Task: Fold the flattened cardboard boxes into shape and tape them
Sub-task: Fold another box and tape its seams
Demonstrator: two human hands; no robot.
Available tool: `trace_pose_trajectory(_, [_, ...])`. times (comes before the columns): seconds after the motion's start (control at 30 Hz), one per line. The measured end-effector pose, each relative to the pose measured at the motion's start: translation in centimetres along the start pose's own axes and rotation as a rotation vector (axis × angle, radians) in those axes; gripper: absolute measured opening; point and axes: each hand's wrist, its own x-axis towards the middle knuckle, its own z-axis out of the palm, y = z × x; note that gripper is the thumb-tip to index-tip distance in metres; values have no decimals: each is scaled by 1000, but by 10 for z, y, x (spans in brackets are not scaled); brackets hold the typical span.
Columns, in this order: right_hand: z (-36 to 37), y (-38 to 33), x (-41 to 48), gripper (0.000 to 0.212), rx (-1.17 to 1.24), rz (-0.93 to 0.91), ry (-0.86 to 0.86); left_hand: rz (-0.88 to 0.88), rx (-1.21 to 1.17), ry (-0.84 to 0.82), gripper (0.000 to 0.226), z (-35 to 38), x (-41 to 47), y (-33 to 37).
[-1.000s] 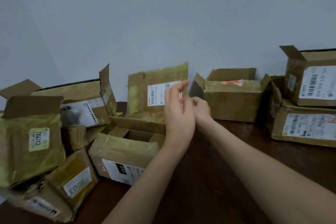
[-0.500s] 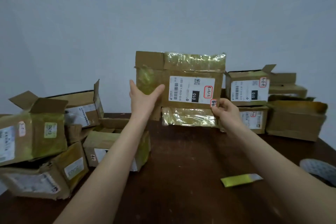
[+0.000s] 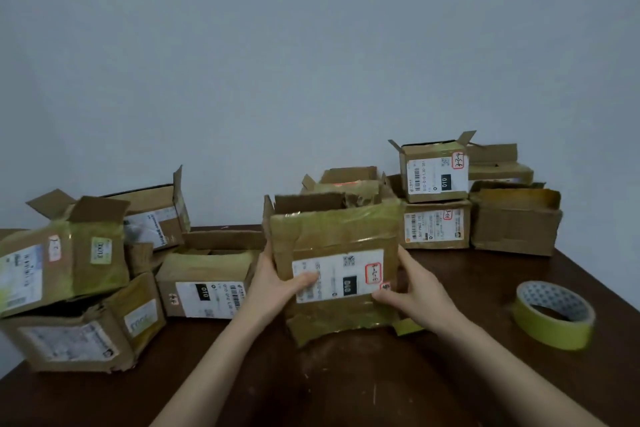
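The left hand and right hand grip the cardboard box between them, low at the table, thumbs pressed on its labelled front. Right of the right hand lies a tape roll. Other boxes crowd beyond the grip.

A plain, pale grey-blue wall rose beyond the left hand and the right hand, filling the upper half of the view in soft, even light. Under both lay a dark brown wooden table, scuffed with pale marks nearer than the hands, its edge slanting away to the right of the right hand.
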Motion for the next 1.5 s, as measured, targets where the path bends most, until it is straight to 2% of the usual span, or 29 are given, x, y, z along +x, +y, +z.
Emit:
trace_pose_trajectory(0.07, [3,1,-2,99,2,-25,-5,-16,-44,-5,107,-5,-5,-10])
trace_pose_trajectory(0.13, [-2,-7,3,106,79,-81,70,35,-116,28,124,-11,-4,-10])
trace_pose_trajectory(0.27, [-16,-29,19,108,258,-125,130,157,-152,107,117,-16,10,4])
trace_pose_trajectory(0.33, [-18,-27,29,117,337,-30,52,107,-190,93,124,-16,18,5])
trace_pose_trajectory(0.4, [-16,-16,33,133,399,82,-102,-1,-191,57,135,-14,20,1])
trace_pose_trajectory(0.43, [-14,-11,33,132,422,121,-190,-45,-157,25,135,-11,20,-2])
trace_pose_trajectory(0.5, [-5,-6,32,103,437,146,-274,-94,-69,-29,121,-4,16,-9])
trace_pose_trajectory(0.53, [-2,-7,32,87,444,147,-262,-93,-51,-35,113,-1,16,-10])
trace_pose_trajectory(0.57, [1,-9,34,80,460,158,-228,-95,-57,-29,105,0,17,-8])
trace_pose_trajectory(0.67, [-10,-14,43,83,646,237,-187,-143,-213,7,65,-10,29,10])
trace_pose_trajectory(0.73, [-23,-13,48,75,722,252,-220,-234,-319,13,37,-22,39,29])
trace_pose_trajectory(0.8, [-31,-10,50,68,700,261,-216,-330,-380,-4,25,-31,47,41])
trace_pose_trajectory(0.93, [-23,-3,50,79,690,424,-226,-444,-421,-41,26,-30,51,43])
trace_pose_trajectory(1.07, [-14,-1,46,70,728,487,-242,-538,-518,-79,32,-29,49,39])
trace_pose_trajectory(1.17, [-17,3,46,67,559,579,-161,-563,-542,-55,32,-33,51,38])
trace_pose_trajectory(1.23, [-21,8,44,63,547,607,-184,-591,-559,-51,31,-37,51,37])
trace_pose_trajectory(1.3, [-25,7,41,49,706,588,-274,-618,-584,-39,32,-38,54,36])
trace_pose_trajectory(1.37, [-28,2,40,33,827,584,-277,-616,-606,-24,38,-36,56,37])
trace_pose_trajectory(1.5, [-36,-1,41,38,1150,620,-194,-424,-620,73,46,-22,63,46])
